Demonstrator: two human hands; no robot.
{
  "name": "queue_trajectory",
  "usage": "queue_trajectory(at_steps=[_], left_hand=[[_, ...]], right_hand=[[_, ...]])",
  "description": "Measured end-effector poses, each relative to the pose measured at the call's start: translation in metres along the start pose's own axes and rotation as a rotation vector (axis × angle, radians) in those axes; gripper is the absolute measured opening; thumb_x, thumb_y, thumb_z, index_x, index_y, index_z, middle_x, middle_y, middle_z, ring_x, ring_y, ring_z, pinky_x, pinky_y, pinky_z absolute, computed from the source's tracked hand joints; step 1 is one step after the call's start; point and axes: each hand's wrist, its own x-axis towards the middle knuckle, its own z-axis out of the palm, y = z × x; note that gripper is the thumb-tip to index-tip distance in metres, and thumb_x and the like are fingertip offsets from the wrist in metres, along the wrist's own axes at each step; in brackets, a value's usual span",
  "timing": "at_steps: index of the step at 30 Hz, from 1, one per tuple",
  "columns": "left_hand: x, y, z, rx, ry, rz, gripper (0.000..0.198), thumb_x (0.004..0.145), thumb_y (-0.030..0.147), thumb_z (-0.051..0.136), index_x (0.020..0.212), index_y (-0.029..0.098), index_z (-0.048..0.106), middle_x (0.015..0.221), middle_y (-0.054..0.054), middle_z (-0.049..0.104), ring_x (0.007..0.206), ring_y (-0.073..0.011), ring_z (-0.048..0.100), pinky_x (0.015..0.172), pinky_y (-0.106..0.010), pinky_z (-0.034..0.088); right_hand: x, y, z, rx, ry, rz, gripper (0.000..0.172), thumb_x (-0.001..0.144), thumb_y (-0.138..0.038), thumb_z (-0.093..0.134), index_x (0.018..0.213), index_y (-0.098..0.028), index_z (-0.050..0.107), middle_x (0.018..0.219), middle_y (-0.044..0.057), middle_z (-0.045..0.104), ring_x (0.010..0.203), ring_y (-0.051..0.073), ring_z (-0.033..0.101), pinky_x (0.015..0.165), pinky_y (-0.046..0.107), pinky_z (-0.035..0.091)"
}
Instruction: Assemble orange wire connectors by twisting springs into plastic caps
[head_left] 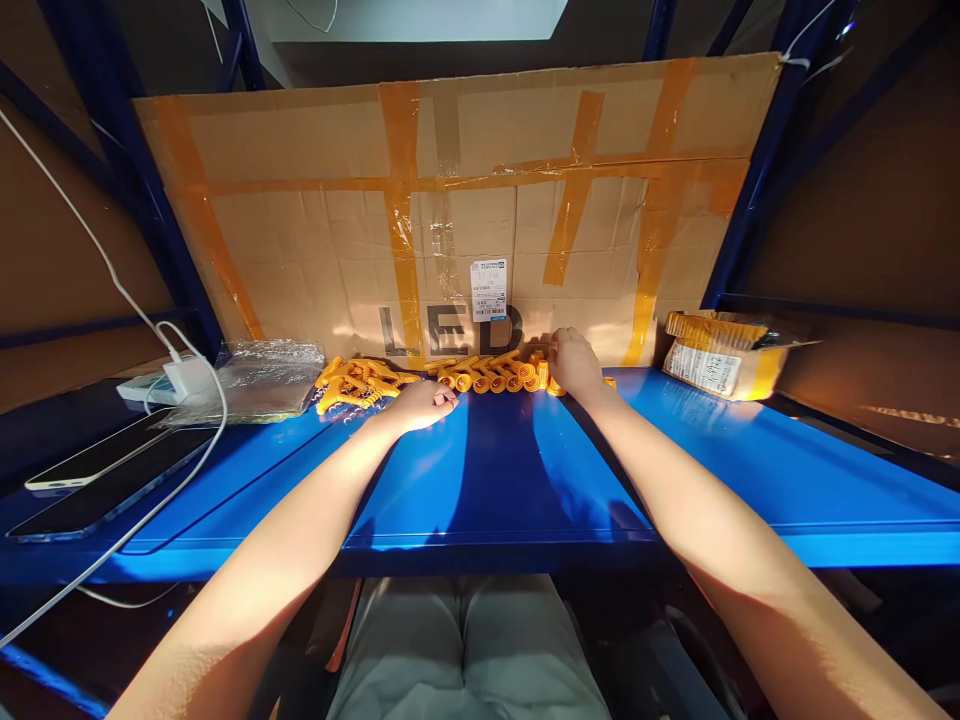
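A row of orange plastic pieces with round ends facing me lies near the cardboard at the back of the blue shelf. To its left is a loose heap of similar orange pieces, tangled together. Between heap and row, my left hand rests low with its fingers curled; whatever they may hold is hidden. My right hand is at the right end of the row, fingers bent down over the last pieces. Its fingertips are mostly hidden, so its exact hold does not show. A small orange bit pokes out just right of that hand.
Behind the pieces stands a taped cardboard panel. Clear plastic wrap, a white charger with its cable and two phones lie left. An open small carton sits right. The blue shelf ends before my lap.
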Motion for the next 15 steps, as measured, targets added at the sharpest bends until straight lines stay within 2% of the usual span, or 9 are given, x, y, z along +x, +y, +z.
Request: queue_trajectory(at_steps=[1, 3, 7, 9, 15], left_hand=[[0.0, 0.001, 0.0, -0.002, 0.001, -0.005, 0.032, 0.088, 0.036, 0.055, 0.107, 0.016, 0.072, 0.084, -0.006, 0.075, 0.057, -0.0153, 0.065, 0.059, -0.028, 0.054], [-0.001, 0.002, 0.0, -0.01, 0.001, -0.01, 0.033, 0.088, 0.037, 0.056, 0.108, 0.016, 0.072, 0.084, -0.007, 0.075, 0.058, -0.0156, 0.065, 0.06, -0.028, 0.055], [-0.002, 0.002, -0.001, -0.02, -0.005, -0.019, 0.034, 0.088, 0.037, 0.057, 0.11, 0.016, 0.071, 0.085, -0.006, 0.075, 0.059, -0.0158, 0.065, 0.061, -0.029, 0.056], [-0.001, 0.002, 0.0, -0.025, -0.004, -0.022, 0.034, 0.088, 0.037, 0.057, 0.11, 0.016, 0.071, 0.085, -0.006, 0.075, 0.059, -0.0157, 0.065, 0.062, -0.029, 0.056], [-0.001, 0.001, -0.001, -0.017, -0.004, -0.011, 0.032, 0.087, 0.038, 0.057, 0.107, 0.017, 0.072, 0.083, -0.006, 0.075, 0.056, -0.0151, 0.064, 0.062, -0.03, 0.056]], right_hand=[[0.001, 0.004, -0.003, -0.027, -0.012, 0.045, 0.041, 0.09, -0.006, 0.043, 0.128, -0.006, 0.057, 0.13, 0.023, 0.061, 0.122, 0.03, 0.057, 0.103, 0.042, 0.044], [0.003, 0.011, -0.005, -0.092, -0.076, 0.123, 0.043, 0.086, -0.002, 0.048, 0.128, -0.005, 0.057, 0.124, 0.024, 0.063, 0.12, 0.031, 0.059, 0.098, 0.041, 0.046], [0.003, 0.024, 0.005, -0.169, -0.287, 0.201, 0.04, 0.082, 0.0, 0.055, 0.12, -0.008, 0.064, 0.119, 0.023, 0.067, 0.12, 0.034, 0.06, 0.103, 0.053, 0.036], [0.002, 0.028, 0.012, -0.17, -0.352, 0.221, 0.038, 0.081, 0.0, 0.056, 0.116, -0.01, 0.067, 0.116, 0.021, 0.068, 0.118, 0.036, 0.061, 0.103, 0.057, 0.033], [0.003, 0.035, 0.023, -0.27, -0.347, 0.17, 0.044, 0.078, -0.003, 0.055, 0.119, -0.015, 0.066, 0.111, 0.019, 0.071, 0.111, 0.036, 0.065, 0.099, 0.061, 0.034]])
